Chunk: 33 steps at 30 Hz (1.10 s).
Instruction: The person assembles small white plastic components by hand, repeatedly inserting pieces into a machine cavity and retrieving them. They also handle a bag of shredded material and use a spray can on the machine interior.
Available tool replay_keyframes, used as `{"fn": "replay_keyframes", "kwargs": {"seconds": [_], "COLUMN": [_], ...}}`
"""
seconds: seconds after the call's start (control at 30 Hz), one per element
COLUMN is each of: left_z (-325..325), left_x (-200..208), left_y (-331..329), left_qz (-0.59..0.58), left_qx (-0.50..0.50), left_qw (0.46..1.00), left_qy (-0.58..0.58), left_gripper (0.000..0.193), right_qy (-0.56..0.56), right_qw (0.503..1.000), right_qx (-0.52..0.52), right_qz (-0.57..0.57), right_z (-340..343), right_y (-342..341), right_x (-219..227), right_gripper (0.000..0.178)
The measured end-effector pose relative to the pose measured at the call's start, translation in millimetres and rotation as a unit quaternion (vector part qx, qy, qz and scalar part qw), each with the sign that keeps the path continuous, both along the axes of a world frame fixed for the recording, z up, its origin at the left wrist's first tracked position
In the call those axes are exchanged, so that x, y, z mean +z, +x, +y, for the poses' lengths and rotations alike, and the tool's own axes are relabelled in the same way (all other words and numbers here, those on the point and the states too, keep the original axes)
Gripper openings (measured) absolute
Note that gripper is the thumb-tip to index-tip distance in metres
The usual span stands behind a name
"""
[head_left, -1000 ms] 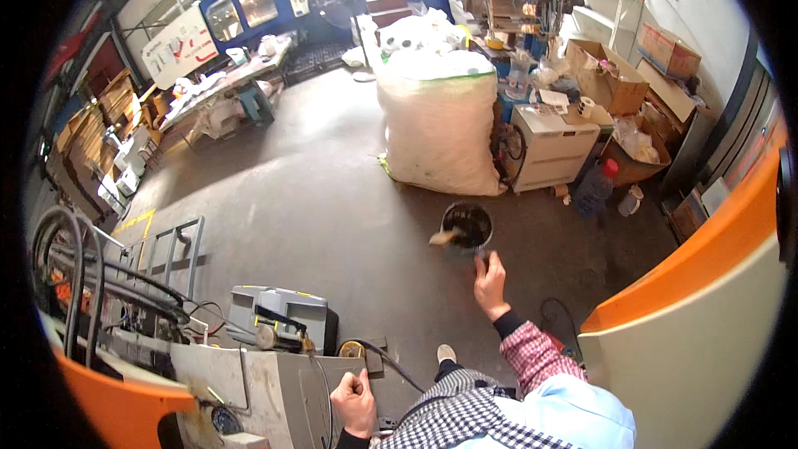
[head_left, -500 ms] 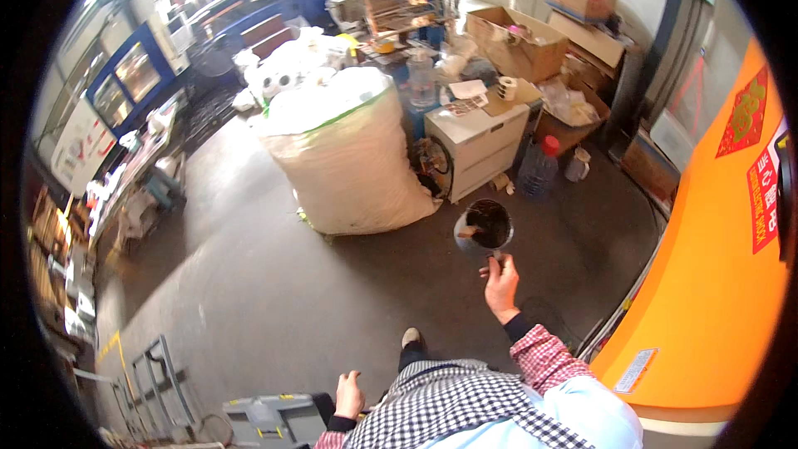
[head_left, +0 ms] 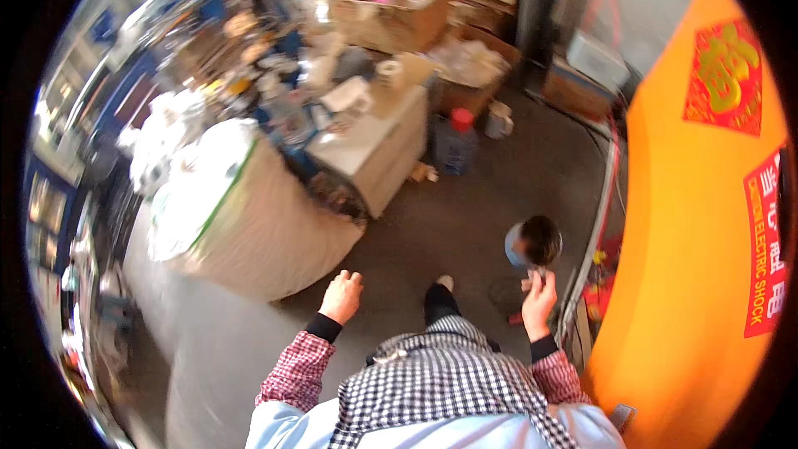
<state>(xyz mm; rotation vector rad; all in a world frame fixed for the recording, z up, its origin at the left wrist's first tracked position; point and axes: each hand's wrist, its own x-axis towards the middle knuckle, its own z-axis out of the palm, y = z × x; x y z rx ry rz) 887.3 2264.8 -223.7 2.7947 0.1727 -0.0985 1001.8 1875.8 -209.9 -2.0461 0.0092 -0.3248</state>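
My right hand [head_left: 539,299] holds a round pale blue-grey cup [head_left: 515,243] by its edge or a short handle, out in front of me near the orange machine. The cup's mouth is tilted to view and its inside looks dark, with a small brownish thing in it that is too blurred to name. My left hand [head_left: 342,295] is raised in front of me with its fingers curled in, and nothing shows in them. It is nearest to the large white sack [head_left: 266,224], apart from it.
An orange machine cover [head_left: 673,224] rises close on the right. Ahead stand a white cabinet [head_left: 378,141], a clear jug with a red cap [head_left: 456,145] and cardboard boxes [head_left: 399,21]. A pipe and cables [head_left: 598,208] run along the floor beside the machine.
My view has turned to the right, so the sack and cabinet sit farther left. The cup stays in my right hand, now beside the machine. My left hand has come up and forward.
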Motion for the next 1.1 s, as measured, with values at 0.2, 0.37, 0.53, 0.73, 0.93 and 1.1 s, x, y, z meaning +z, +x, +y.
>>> {"fn": "replay_keyframes", "kwargs": {"seconds": [0.2,0.37,0.53,0.73,0.93,1.1], "left_z": [-15.7,-11.5,-3.0,-40.0,-141.7,-222.6], "left_x": [-56.0,-66.3,-72.3,-96.1,-19.6,17.3], "left_y": [101.9,193.1,328.7,562.4,777.1,899.6], "left_qz": [0.132,0.231,0.287,0.207,0.053,0.059], "left_qx": [-0.062,-0.058,-0.075,-0.166,-0.257,-0.304], "left_qw": [0.989,0.971,0.954,0.964,0.959,0.942], "left_qy": [-0.04,-0.034,-0.031,0.008,-0.11,-0.13], "left_gripper": [0.023,0.022,0.027,0.031,0.025,0.023], "right_qy": [0.027,0.095,0.127,0.094,0.07,0.071], "right_qw": [0.99,0.98,0.973,0.972,0.969,0.954], "right_qx": [-0.14,-0.175,-0.193,-0.217,-0.235,-0.29], "right_qz": [0.01,0.008,0.005,-0.008,0.009,-0.031], "right_z": [-34.7,-63.9,-73.0,-88.3,-118.5,-160.9], "right_y": [122.2,228.5,349.6,516.8,640.9,768.1], "right_x": [-1.4,-5.6,-24.0,-16.7,7.8,6.0], "right_gripper": [0.015,0.016,0.017,0.017,0.019,0.018]}}
